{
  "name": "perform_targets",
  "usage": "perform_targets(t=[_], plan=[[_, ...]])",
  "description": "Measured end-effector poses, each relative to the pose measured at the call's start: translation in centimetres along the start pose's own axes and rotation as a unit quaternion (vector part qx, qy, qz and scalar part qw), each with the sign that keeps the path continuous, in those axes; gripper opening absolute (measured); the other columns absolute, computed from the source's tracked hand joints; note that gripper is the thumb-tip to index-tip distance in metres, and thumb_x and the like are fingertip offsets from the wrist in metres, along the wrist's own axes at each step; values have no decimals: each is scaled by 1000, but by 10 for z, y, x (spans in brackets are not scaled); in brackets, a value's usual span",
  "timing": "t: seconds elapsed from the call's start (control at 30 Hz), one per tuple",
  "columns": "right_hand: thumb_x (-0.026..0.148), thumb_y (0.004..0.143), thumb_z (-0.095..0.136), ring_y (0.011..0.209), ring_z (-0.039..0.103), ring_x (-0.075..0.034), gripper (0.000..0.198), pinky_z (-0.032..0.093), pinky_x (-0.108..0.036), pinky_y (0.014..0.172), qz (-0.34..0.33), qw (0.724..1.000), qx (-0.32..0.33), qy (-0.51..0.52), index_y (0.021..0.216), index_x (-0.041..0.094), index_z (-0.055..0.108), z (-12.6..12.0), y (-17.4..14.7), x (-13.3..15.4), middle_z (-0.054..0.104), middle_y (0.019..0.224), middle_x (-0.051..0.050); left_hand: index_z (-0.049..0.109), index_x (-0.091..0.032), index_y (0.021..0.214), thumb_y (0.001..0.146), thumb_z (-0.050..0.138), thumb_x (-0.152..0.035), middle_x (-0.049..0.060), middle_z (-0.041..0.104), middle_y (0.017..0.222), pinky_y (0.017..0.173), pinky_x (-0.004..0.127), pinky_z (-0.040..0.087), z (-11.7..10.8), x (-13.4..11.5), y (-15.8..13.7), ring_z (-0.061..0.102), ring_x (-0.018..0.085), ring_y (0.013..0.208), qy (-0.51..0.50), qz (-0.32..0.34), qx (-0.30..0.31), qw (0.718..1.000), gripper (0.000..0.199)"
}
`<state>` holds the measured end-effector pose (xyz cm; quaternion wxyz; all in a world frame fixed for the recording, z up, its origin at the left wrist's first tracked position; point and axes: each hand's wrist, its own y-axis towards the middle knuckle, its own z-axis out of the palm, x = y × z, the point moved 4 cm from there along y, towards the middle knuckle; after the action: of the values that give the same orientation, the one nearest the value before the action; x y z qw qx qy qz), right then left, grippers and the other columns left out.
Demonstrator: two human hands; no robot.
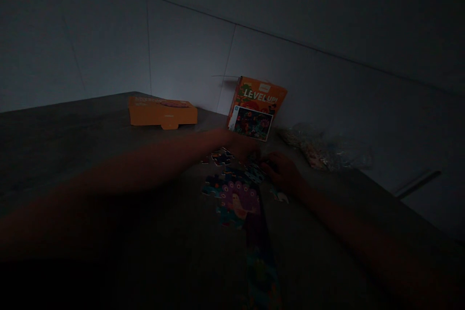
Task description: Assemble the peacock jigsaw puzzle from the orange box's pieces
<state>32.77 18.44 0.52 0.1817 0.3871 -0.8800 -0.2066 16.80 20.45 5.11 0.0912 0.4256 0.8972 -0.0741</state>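
The picture is very dark. A partly joined jigsaw puzzle (240, 201) with a purple peacock lies on the table, a narrow strip of it running toward me. My left hand (244, 146) reaches across to the puzzle's far end, fingers bent down over the pieces. Close on its right, my right hand (282, 170) has its fingers curled in beside a pale-patterned part of the puzzle (255, 173). Whatever the fingertips of either hand hold is too dark to make out. Loose puzzle pieces (221, 158) lie by my left wrist, and another pale puzzle piece (280, 196) lies below my right hand.
Behind my hands stands an orange "LEVEL UP!" box (263, 91), with a picture card (253, 123) leaning on it. An orange box (163, 115) lies at the back left. Clear plastic bags (327, 152) lie to the right. A pale wall (185, 48) borders the table (72, 140).
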Motion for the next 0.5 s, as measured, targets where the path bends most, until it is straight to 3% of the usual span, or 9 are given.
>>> perform_targets(t=[0.13, 0.33, 0.5], plan=[[32, 95, 52, 88, 62, -23, 23, 48, -36, 78, -6, 1000, -4, 5, 99, 18, 69, 0, 0, 1, 65, 94, -10, 71, -20, 112, 67, 74, -18, 4, 72, 115, 90, 32, 48, -15, 8, -13, 63, 26, 103, 26, 10, 34, 999, 44], [32, 94, 54, 89, 62, -24, 22, 48, -36, 78, -1, 1000, -12, 5, 99, 18, 70, 2, -1, -3, 66, 95, -10, 63, -23, 127, 71, 69, -27, 5, 68, 121, 93, 35, 47, -51, 34, -28, 62, 26, 106, 41, -39, 6, 998, 56], [31, 94, 54, 89, 62, -23, 22, 48, -36, 79, -6, 1000, -10, 2, 100, 16, 70, 2, -1, -3, 66, 95, -10, 65, -20, 126, 72, 72, -32, 9, 68, 122, 101, 41, 44, -47, 43, -30, 59, 33, 116, 39, -50, 3, 998, 56]])
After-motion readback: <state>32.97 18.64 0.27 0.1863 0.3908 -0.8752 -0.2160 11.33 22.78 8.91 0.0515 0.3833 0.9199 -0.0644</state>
